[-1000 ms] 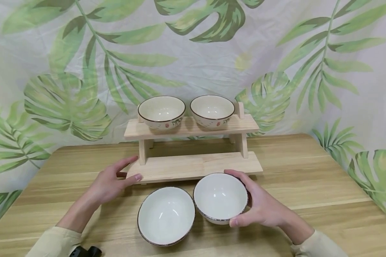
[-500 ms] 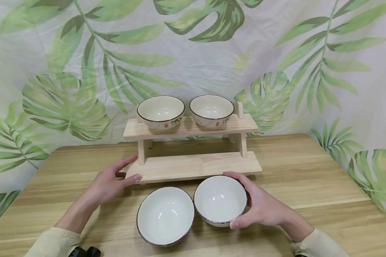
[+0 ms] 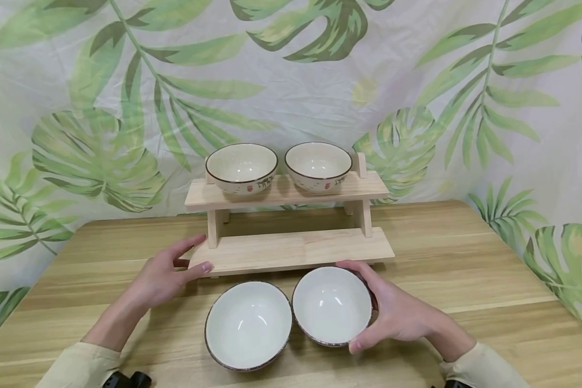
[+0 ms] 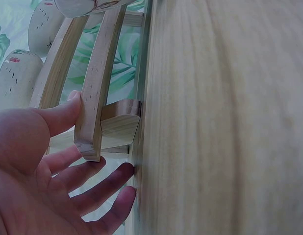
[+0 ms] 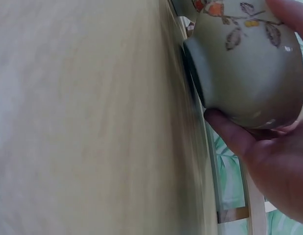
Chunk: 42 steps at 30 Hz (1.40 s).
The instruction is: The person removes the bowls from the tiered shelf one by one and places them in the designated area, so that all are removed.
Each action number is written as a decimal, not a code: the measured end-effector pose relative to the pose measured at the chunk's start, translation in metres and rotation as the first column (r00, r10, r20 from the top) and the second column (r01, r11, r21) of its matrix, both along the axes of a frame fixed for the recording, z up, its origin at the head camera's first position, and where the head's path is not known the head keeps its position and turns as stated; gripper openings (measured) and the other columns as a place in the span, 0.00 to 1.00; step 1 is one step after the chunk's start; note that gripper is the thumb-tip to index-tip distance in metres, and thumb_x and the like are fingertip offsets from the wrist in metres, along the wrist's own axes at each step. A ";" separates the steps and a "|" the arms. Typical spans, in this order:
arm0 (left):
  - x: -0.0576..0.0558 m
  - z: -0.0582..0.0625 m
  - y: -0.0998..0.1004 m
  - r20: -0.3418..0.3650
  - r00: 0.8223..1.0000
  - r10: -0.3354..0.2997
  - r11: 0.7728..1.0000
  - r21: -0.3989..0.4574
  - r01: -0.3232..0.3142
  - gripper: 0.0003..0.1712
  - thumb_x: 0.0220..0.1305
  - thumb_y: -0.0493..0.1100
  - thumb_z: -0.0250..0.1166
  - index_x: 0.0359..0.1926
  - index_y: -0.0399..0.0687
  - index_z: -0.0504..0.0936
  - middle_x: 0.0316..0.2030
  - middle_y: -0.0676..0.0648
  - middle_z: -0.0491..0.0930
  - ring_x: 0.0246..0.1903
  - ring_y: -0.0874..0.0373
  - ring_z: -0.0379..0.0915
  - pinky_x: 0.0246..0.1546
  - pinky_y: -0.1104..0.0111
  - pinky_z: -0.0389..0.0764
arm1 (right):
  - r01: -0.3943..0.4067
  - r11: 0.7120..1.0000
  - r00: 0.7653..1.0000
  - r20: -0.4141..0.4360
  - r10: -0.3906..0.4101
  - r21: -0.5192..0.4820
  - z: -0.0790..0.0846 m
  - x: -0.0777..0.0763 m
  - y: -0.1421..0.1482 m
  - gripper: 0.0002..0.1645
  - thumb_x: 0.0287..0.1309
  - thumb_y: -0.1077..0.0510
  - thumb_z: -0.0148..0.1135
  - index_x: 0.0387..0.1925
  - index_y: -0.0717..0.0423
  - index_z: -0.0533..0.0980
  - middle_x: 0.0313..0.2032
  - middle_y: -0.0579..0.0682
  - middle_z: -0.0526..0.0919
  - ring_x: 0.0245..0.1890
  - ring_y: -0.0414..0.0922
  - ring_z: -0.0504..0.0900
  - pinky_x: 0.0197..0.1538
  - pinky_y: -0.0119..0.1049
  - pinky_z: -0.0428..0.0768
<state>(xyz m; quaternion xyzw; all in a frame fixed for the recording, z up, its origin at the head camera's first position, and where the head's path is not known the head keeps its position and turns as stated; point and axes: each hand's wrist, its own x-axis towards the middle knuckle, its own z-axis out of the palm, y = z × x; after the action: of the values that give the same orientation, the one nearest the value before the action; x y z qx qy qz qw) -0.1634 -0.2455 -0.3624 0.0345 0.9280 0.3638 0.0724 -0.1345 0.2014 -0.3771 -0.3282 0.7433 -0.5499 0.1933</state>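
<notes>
My right hand [image 3: 393, 307] grips the right side of a white-lined bowl [image 3: 332, 305] with a dark rim, in front of the rack. Painted leaves and fruit show on the bowl's outside [image 5: 249, 63] in the right wrist view, where one finger lies by its foot. A larger matching bowl [image 3: 248, 326] stands just left; their rims seem to meet in the head view. At the left end of a two-tier wooden rack [image 3: 296, 250], my left hand [image 3: 162, 275] holds the lower board, thumb on top. The left wrist view shows that thumb [image 4: 68, 112] against the board.
Two patterned bowls, one at left [image 3: 242, 167] and one at right [image 3: 318, 166], stand on the rack's upper board. The rack stands on a wood-grain table [image 3: 465, 269], before a leaf-printed cloth [image 3: 310, 97].
The right hand's bowl has shifted slightly toward me and down, away from the rack's front edge. My left hand stays at the rack's end.
</notes>
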 end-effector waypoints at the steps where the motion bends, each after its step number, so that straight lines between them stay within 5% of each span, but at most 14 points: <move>1: 0.000 0.000 0.000 -0.001 1.000 0.000 1.000 0.001 0.000 0.49 0.73 0.63 0.67 0.84 0.52 0.58 0.80 0.29 0.59 0.68 0.27 0.72 0.57 0.44 0.81 | -0.007 1.000 1.000 -0.003 0.007 0.003 0.000 0.000 0.000 0.68 0.42 0.64 0.86 0.79 0.50 0.54 0.72 0.58 0.68 0.67 0.46 0.78 0.63 0.38 0.83; 18: 0.000 0.000 0.000 0.004 1.000 0.005 1.000 0.006 -0.005 0.51 0.70 0.67 0.68 0.84 0.55 0.58 0.79 0.31 0.61 0.68 0.28 0.72 0.57 0.46 0.81 | -0.014 0.995 0.999 -0.048 0.019 0.100 0.003 -0.001 0.002 0.70 0.43 0.59 0.88 0.80 0.45 0.53 0.71 0.54 0.71 0.67 0.46 0.77 0.65 0.35 0.78; 26: 0.000 0.000 0.000 0.012 1.000 0.007 1.000 -0.001 -0.007 0.51 0.70 0.67 0.68 0.84 0.55 0.58 0.80 0.31 0.60 0.69 0.28 0.71 0.57 0.45 0.81 | 0.012 0.994 0.999 -0.048 -0.007 0.105 0.005 -0.003 0.004 0.70 0.47 0.59 0.87 0.82 0.53 0.51 0.74 0.55 0.70 0.69 0.45 0.76 0.65 0.33 0.78; 34: 0.001 0.001 0.000 0.005 1.000 0.007 1.000 -0.001 -0.007 0.51 0.71 0.67 0.67 0.84 0.55 0.59 0.80 0.31 0.60 0.68 0.27 0.71 0.58 0.44 0.80 | 0.078 0.995 0.991 -0.115 -0.072 0.054 0.014 -0.007 0.005 0.67 0.49 0.59 0.86 0.82 0.59 0.51 0.76 0.65 0.66 0.73 0.65 0.71 0.69 0.30 0.76; 42: 0.000 -0.001 0.000 -0.007 1.000 0.002 1.000 0.011 -0.002 0.50 0.71 0.66 0.68 0.84 0.53 0.60 0.80 0.32 0.61 0.68 0.28 0.72 0.58 0.44 0.80 | 0.163 0.986 0.969 -0.179 -0.168 -0.046 0.032 -0.015 0.006 0.68 0.52 0.64 0.83 0.84 0.52 0.47 0.75 0.67 0.65 0.72 0.68 0.71 0.70 0.37 0.78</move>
<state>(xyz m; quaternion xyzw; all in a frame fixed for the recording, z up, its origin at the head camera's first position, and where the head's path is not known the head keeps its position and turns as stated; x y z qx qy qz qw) -0.1638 -0.2458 -0.3630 0.0352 0.9263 0.3689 0.0683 -0.1497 0.2075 -0.3447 -0.3170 0.7740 -0.5433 0.0727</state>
